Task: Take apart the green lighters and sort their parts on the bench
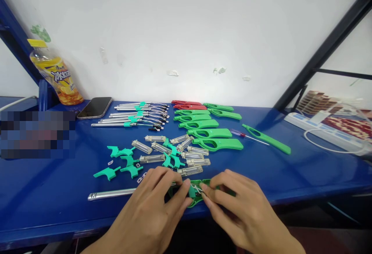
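Note:
At the table's front edge lies a green lighter handle shell (pixel 191 204) with its hollow side up. Inside it I see a teal trigger (pixel 192 192) and thin white wires (pixel 197 187). A silver lighter tube (pixel 112 194) extends left from under my left hand (pixel 154 209), whose thumb and fingers are closed on the shell's left part, beside the trigger. My right hand (pixel 242 203) pinches at the wires over the shell; its fingertips partly hide what they hold. Just beyond the hands are clear fuel tanks (pixel 190 170) and loose teal triggers (pixel 132 171).
Silver tubes with wires (pixel 116 124) lie in rows at the back, near a phone (pixel 95 107) and a drink bottle (pixel 56 73). Green shells (pixel 223 144), red shells (pixel 190 107) and a screwdriver (pixel 250 137) lie right of them. A power strip (pixel 322 132) is far right.

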